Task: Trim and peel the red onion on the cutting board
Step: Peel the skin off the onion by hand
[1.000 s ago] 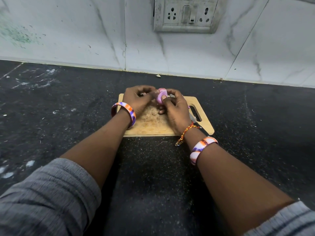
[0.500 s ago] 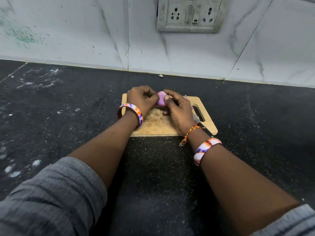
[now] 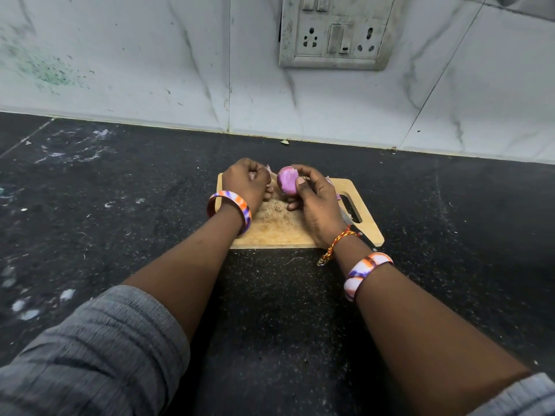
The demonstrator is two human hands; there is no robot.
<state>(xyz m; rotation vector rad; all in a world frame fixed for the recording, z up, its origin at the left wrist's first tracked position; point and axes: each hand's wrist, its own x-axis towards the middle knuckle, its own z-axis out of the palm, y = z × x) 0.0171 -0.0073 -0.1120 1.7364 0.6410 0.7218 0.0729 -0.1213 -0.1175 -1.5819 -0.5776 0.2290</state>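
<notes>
The round red onion (image 3: 287,181), its purple surface shiny and partly stripped of skin, sits just above the middle of the frame, held up over the far edge of the light wooden cutting board with a slot handle (image 3: 270,232). The right hand (image 3: 315,202) grips it, with the thumb laid across the near face and the fingers curled round the top and underside. Just to the left in the frame, apart from the onion, the left hand (image 3: 247,183) is closed, its fingers curled round a pale pinkish scrap of onion skin (image 3: 251,175).

More pale scraps of skin (image 3: 330,180) lie on the board behind the right hand. A knife with a black handle (image 3: 365,235) lies on the right part of the board beside the slot, with much of its blade hidden under the right wrist.

Each wrist wears an orange, purple and white bangle (image 3: 231,205), and the right wrist also has a red and yellow twisted thread (image 3: 336,241). Grey ribbed sleeves (image 3: 90,340) fill the lower corners of the frame.

The board rests on a black speckled stone worktop (image 3: 270,295), which has pale smears and crumbs toward the left side. Behind it rises a white marbled tile wall (image 3: 150,70), with a grimy switch and socket plate (image 3: 333,34) at the upper right of centre and a greenish stain at the upper left.
</notes>
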